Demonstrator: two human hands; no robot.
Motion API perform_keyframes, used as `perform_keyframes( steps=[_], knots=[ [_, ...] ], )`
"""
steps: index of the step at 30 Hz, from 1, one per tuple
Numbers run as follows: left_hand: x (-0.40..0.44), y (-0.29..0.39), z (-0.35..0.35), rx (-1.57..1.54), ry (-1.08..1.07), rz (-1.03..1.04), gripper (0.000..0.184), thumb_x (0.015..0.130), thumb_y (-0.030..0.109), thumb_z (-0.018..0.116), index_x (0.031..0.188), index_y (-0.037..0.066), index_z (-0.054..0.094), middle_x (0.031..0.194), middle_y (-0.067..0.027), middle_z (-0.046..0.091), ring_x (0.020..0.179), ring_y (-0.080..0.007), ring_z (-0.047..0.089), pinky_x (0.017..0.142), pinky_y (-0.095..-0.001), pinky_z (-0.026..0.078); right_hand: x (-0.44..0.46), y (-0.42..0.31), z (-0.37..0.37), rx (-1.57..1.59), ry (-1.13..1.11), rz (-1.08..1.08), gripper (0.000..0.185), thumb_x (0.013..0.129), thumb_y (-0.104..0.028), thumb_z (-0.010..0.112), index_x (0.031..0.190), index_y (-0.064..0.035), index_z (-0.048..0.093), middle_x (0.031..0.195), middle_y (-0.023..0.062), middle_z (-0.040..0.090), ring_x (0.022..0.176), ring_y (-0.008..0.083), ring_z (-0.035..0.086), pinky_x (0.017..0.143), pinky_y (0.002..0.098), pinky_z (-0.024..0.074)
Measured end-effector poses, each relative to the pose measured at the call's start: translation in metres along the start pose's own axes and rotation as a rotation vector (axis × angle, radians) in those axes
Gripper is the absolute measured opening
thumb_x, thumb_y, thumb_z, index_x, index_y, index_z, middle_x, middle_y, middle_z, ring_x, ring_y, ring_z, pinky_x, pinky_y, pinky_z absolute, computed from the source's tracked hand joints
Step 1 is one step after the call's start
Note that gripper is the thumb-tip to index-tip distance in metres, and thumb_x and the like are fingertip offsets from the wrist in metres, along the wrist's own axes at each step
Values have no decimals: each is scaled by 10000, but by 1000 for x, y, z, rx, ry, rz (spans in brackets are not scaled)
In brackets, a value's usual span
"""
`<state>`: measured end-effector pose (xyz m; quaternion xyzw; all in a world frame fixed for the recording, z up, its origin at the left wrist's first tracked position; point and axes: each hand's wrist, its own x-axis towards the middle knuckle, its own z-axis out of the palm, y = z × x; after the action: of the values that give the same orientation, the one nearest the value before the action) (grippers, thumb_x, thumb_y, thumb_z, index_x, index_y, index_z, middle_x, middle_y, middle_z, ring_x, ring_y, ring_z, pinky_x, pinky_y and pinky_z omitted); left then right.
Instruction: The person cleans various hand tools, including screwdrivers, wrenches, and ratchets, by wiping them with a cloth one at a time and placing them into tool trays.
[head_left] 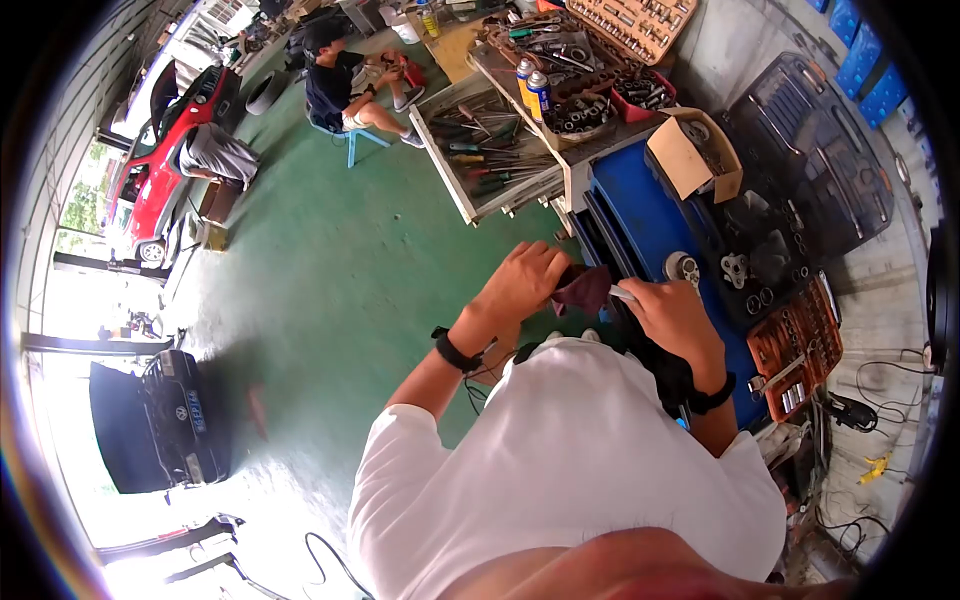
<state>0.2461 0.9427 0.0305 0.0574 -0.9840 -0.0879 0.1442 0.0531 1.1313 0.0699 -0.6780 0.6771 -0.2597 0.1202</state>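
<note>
In front of my chest, my left hand (523,284) is closed on a dark maroon cloth (586,291), which hangs from the fingers. My right hand (672,318) grips a slim silver metal tool (622,293). The tool's tip meets the cloth between my hands; its far end is covered, so I cannot tell its exact kind. Just beyond my right hand, a round silver metal part (682,268) lies on the blue tool cabinet (640,205). Another silver part (735,270) sits farther right, by the black tool case (820,150).
An open drawer (455,190) of screwdrivers juts out ahead. Spray cans (538,95), a cardboard box (690,155) and an orange socket case (805,340) stand around the bench. One person (345,85) sits on a blue stool; another bends beside a red car (150,170).
</note>
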Motion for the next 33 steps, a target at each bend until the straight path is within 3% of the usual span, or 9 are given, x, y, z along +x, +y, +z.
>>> perform_keyframes(
  steps=[4,8,10,14,17,20,24,31,33],
  knots=[
    [-11,-19,-1,-45,124,-8,394,745,68,638,1130,63,554,951,-125,588,913,-326,584,800,-397,494,-5,5,-9,14,7,15,151,886,-118,657,1022,-63,621,673,144,637,617,329,639,539,405,482],
    [-43,-45,-3,-680,441,-649,361,850,-36,519,1209,7,515,1090,-119,623,972,-255,620,878,-345,496,-19,21,-27,130,54,122,143,903,-111,641,1026,-39,634,668,136,636,609,339,632,534,399,466],
    [-52,-61,-6,-1100,790,-658,302,947,18,464,1247,5,501,1149,-110,624,984,-217,623,874,-310,500,-24,31,-28,195,58,206,132,921,-95,626,1028,-18,636,654,133,614,565,263,626,527,352,443],
    [-56,-43,-8,-1531,873,-520,446,1003,316,481,1342,26,485,1214,-124,615,1094,-247,621,976,-362,489,-14,36,-3,578,328,296,154,978,-145,575,1014,1,605,697,33,553,594,59,459,542,237,362],
    [-38,-14,4,-2005,728,-487,618,964,461,509,1405,32,450,1325,-129,571,1219,-242,559,1052,-377,436,5,14,23,773,199,320,232,1010,-225,530,1076,-3,548,732,44,567,628,88,497,567,272,397],
    [-38,15,15,-2092,618,-763,587,929,425,591,1360,40,485,1287,-93,586,1195,-212,558,1039,-360,435,19,-3,47,718,-42,196,233,1036,-232,468,1134,-21,460,769,62,531,647,166,522,621,315,436],
    [-22,17,-8,-1625,378,-650,588,866,343,709,1327,45,497,1239,-57,593,1135,-174,567,1002,-337,446,21,-10,72,682,-331,203,309,1040,-250,461,1228,-17,385,898,171,591,788,319,617,725,385,480],
    [-6,7,6,-1528,454,-370,499,838,117,656,1282,-24,480,1142,-45,592,1034,-124,540,938,-299,451,32,-8,39,300,-256,-107,242,940,-207,610,1084,-13,609,1074,188,651,963,377,632,802,410,512],
    [-8,15,-8,-1461,427,-394,491,813,88,657,1263,-19,493,1122,-50,602,1020,-119,546,931,-296,453,35,-2,19,468,-151,-97,230,941,-222,622,1023,-8,607,992,153,651,871,294,649,738,348,509]
  ],
)
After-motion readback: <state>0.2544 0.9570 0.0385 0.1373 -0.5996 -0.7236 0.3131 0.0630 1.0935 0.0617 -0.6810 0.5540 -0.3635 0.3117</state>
